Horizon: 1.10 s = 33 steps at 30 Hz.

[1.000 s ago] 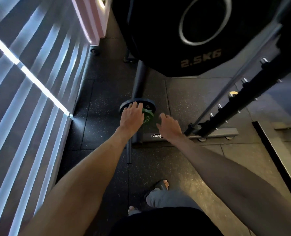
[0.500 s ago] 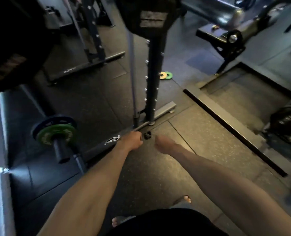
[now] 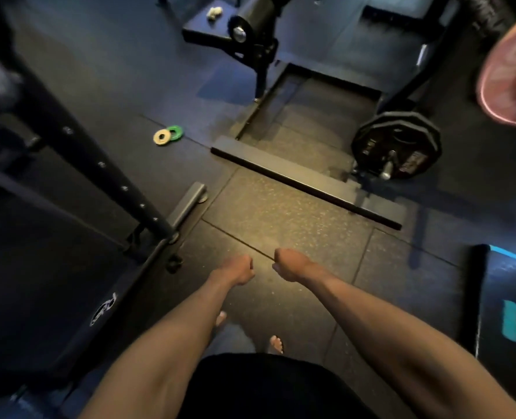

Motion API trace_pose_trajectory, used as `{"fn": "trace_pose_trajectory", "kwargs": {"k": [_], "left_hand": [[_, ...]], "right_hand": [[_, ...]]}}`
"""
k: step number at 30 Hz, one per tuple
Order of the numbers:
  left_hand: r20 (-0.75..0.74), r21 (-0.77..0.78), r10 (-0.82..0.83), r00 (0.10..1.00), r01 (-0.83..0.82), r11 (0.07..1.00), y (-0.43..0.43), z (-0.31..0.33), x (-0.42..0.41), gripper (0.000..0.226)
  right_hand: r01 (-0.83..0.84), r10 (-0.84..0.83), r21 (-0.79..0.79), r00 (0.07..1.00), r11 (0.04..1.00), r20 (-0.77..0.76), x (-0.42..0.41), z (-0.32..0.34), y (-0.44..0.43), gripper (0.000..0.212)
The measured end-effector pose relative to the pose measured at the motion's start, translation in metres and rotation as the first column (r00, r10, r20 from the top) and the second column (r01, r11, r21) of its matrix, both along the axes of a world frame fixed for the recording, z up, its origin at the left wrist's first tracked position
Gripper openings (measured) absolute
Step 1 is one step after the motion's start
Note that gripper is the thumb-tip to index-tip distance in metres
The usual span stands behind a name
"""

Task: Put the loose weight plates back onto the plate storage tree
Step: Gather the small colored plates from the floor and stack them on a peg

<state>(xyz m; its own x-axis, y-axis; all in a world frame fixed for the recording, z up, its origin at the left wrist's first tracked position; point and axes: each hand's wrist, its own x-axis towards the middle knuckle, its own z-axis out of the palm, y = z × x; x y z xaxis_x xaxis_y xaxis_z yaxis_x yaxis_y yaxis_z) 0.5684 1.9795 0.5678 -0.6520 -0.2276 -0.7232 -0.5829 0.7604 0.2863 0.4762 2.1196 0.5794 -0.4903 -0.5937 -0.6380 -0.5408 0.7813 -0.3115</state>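
Two small loose weight plates lie on the dark rubber floor ahead and to the left: a yellow plate [image 3: 162, 136] overlapping a green plate [image 3: 175, 132]. My left hand [image 3: 238, 269] and my right hand [image 3: 290, 264] hang side by side over the floor in front of me, both curled into loose fists with nothing in them. They are well short of the two plates. The black upright of the rack [image 3: 99, 164] with its row of bolts rises at the left.
The rack's base foot [image 3: 187, 204] lies just left of my hands. A low black platform edge [image 3: 305, 182] crosses the floor ahead. A loaded barbell end with black plates [image 3: 397, 145] rests at the right. A bench frame [image 3: 250, 28] stands at the back, a blue-black box [image 3: 504, 303] at right.
My view has swung right, away from the green plate on the storage peg. Both hands left that plate and closed into fists. The two loose plates on the floor now appear nearer.
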Motion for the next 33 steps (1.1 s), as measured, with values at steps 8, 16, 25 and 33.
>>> {"fn": "trace_pose_trajectory", "kwargs": {"k": [8,16,25,33], "left_hand": [[0.079,0.019,-0.127,0.989,0.126,0.992,0.006,-0.033,-0.137,0.035],[0.098,0.07,0.093,0.991,-0.1,0.993,-0.092,-0.04,-0.264,0.031],[0.11,0.1,0.435,0.894,-0.445,0.89,-0.219,-0.042,-0.342,0.028],[0.118,0.076,0.682,0.722,-0.692,0.718,-0.356,-0.04,-0.421,0.031]], "right_hand": [[0.121,-0.128,0.075,0.986,0.99,0.104,-0.125,-0.044,0.008,0.032],[0.018,-0.025,0.075,0.996,0.997,0.082,-0.28,-0.04,-0.086,0.034],[-0.311,0.301,0.097,0.948,0.945,0.107,-0.4,-0.049,-0.244,0.034],[-0.595,0.586,0.091,0.803,0.799,0.106,-0.516,-0.055,-0.417,0.037]]}}
